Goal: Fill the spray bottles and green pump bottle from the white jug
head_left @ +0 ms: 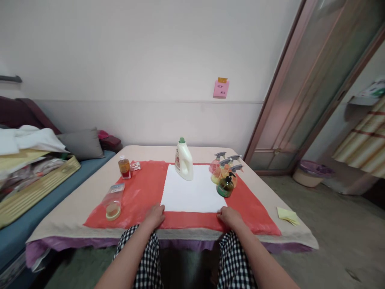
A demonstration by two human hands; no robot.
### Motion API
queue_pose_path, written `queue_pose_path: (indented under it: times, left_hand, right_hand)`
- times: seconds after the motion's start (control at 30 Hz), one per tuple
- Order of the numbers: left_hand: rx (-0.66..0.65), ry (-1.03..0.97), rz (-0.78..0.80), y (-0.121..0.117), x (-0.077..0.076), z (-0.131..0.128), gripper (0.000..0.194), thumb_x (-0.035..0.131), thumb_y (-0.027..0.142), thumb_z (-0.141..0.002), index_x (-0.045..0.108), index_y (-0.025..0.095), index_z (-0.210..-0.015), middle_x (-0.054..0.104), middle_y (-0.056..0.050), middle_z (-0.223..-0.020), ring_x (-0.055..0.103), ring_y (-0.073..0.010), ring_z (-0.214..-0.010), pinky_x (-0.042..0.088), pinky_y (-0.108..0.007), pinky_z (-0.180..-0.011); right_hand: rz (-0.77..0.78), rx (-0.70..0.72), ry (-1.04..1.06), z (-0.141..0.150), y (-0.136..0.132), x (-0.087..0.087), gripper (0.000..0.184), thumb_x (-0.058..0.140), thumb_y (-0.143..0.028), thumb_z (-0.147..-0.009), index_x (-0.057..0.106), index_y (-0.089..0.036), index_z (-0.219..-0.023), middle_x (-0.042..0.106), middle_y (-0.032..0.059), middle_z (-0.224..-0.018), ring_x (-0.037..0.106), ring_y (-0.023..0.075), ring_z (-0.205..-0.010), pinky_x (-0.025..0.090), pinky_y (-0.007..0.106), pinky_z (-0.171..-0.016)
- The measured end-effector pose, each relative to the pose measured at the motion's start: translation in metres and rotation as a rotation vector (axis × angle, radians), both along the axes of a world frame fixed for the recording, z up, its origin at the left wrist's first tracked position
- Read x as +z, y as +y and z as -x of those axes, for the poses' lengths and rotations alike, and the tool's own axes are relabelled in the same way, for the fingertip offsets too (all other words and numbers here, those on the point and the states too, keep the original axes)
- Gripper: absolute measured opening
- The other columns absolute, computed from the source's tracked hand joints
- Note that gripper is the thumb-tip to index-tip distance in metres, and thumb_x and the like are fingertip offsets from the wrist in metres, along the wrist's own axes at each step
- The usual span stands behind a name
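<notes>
A white sheet [189, 196] with a serrated left edge lies flat on a red plastic sheet [180, 220]. My left hand [155, 217] is at its near left corner, fingers curled together. At the near right corner, my right hand [230, 217] is closed in the same way. The fingertips of both hands touch the corners. Upright at the far part of the white sheet stands a cream detergent jug [184, 161] with a green cap. By its right edge are a dark green pump bottle [225, 186] and several coloured spray bottles [215, 165] with grey triggers, partly hiding one another.
Toward the left are an amber bottle [124, 167], a small packet [135, 165] and a clear container [114, 199]. Yellow paper [288, 215] lies at the table's [264, 192] right side. A pink note [221, 88] hangs on the wall. A bin [309, 173] stands on the floor.
</notes>
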State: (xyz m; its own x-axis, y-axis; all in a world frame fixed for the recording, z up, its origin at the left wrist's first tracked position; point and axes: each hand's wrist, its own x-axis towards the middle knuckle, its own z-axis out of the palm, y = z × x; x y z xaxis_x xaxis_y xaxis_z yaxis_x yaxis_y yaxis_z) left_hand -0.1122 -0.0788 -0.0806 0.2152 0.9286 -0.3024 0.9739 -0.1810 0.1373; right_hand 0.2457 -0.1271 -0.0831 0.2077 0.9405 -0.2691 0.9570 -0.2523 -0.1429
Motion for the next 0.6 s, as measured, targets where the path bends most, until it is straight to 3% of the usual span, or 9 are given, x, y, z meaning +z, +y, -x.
queue_pose_path:
  times: [0.47,0.6]
  left_hand:
    - [0.000,0.045,0.034,-0.004,0.004,-0.002,0.038,0.067,0.037,-0.092,0.061,0.017,-0.125,0.061,-0.010,-0.130,0.060,-0.0263,-0.117,0.051,-0.049,-0.098]
    - [0.011,0.007,0.031,-0.006,0.006,-0.003,0.049,0.077,0.028,-0.078,0.061,0.014,-0.122,0.061,-0.014,-0.129,0.057,-0.0299,-0.120,0.048,-0.044,-0.098]
  right_hand:
    - [0.153,0.134,-0.055,0.011,-0.009,0.015,0.038,0.066,-0.038,-0.095,0.061,-0.018,-0.127,0.063,0.0097,-0.128,0.064,0.0246,-0.111,0.055,0.047,-0.093]
    - [0.165,0.141,-0.069,0.012,-0.009,0.016,0.038,0.065,-0.038,-0.095,0.061,-0.018,-0.126,0.063,0.0096,-0.127,0.065,0.0240,-0.109,0.056,0.046,-0.091]
